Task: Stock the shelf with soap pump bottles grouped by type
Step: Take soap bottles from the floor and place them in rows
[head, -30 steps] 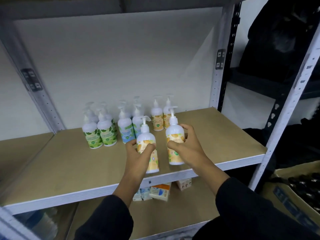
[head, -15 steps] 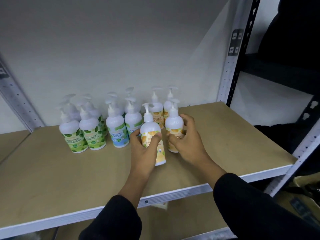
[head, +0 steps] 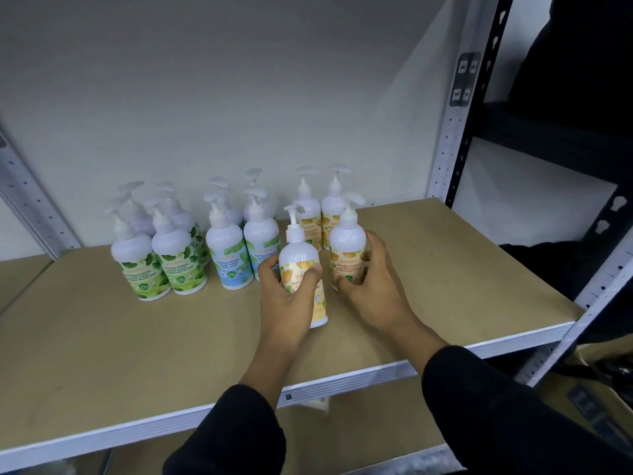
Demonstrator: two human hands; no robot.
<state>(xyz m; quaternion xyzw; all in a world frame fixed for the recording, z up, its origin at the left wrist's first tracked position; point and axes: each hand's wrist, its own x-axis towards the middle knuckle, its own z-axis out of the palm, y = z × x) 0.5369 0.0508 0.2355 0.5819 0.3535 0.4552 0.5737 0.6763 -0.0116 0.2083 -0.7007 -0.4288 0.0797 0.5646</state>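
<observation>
**Two grips noted, both on orange stock**

Your left hand (head: 286,299) grips the first orange-label bottle (head: 298,250), thumb and fingers curled round its label. It sits forward of the rows, leaning slightly. Your right hand (head: 375,286) wraps the second orange-label bottle (head: 346,240), which is upright just in front of the rear orange pair (head: 310,217). Blue-label bottles (head: 227,255) stand just left, green-label bottles (head: 161,265) further left, all on the shelf board (head: 102,344).

Four green-label bottles (head: 137,265), four blue-label bottles (head: 227,255), four orange-label bottles (head: 346,241) (rear ones partly hidden).
</observation>
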